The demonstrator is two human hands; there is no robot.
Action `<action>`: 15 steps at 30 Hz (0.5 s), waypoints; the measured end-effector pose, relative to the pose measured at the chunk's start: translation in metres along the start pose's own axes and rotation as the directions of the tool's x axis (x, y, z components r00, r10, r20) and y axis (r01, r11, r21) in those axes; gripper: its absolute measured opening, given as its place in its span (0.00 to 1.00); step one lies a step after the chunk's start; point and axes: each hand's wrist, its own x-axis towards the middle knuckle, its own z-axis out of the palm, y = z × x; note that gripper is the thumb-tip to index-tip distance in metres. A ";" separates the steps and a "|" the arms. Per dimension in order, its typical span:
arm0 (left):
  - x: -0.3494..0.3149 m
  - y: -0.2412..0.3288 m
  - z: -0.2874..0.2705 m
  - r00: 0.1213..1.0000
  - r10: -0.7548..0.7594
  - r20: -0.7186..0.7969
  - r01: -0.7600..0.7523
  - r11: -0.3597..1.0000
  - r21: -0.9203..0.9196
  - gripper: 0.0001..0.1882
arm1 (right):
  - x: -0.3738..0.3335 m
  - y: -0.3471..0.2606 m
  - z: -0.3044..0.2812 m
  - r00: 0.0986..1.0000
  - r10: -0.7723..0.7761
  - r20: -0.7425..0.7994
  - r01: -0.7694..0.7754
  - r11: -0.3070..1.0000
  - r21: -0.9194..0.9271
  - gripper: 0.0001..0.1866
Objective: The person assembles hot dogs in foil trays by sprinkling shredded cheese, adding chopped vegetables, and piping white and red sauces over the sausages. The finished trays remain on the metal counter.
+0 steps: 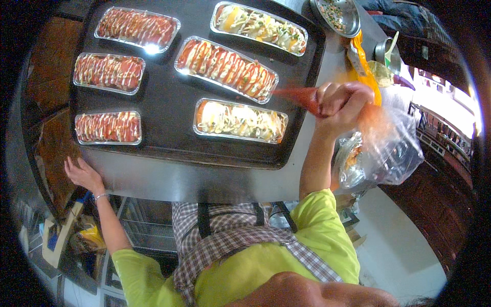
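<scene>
My right hand (340, 102) is closed around a plastic piping bag (302, 97) of red sauce. The bag's tip points left, at the right end of the middle foil pan (220, 86). That pan holds a sliced, loaf-shaped food (225, 66) striped with red and pale sauce. Below it on the dark baking tray (163, 123) lies a foil pan with white shredded topping (240, 122). Another topped pan (261, 29) is at the far right. At the table's left front corner my left hand (84, 175) rests with fingers spread, holding nothing.
Three sauced foil pans line the tray's left side, one of them nearest (108, 128). To the right stand a metal bowl with chopped bits (337, 15), a yellow-orange packet (365, 66), a metal pot (388, 53) and clear plastic bags (394, 148). A person in jeans (404, 25) is beyond.
</scene>
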 end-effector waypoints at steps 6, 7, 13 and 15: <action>-0.015 0.010 -0.004 0.995 -0.100 0.003 0.099 0.986 -0.132 0.24 | 0.009 -0.001 -0.013 0.994 0.000 -0.109 -0.006 0.998 -0.058 0.17; -0.021 0.017 -0.006 0.991 -0.132 0.010 0.131 0.968 -0.214 0.23 | 0.011 0.000 -0.015 0.994 -0.021 -0.107 0.012 0.996 -0.084 0.17; -0.047 0.034 -0.011 0.999 -0.039 0.010 0.040 0.986 -0.161 0.22 | -0.003 0.009 -0.017 1.000 0.008 -0.024 -0.009 0.999 -0.033 0.13; -0.045 0.036 -0.013 1.000 -0.025 0.007 0.026 0.991 -0.134 0.22 | 0.007 0.014 -0.022 0.987 0.080 -0.143 -0.065 0.992 0.104 0.15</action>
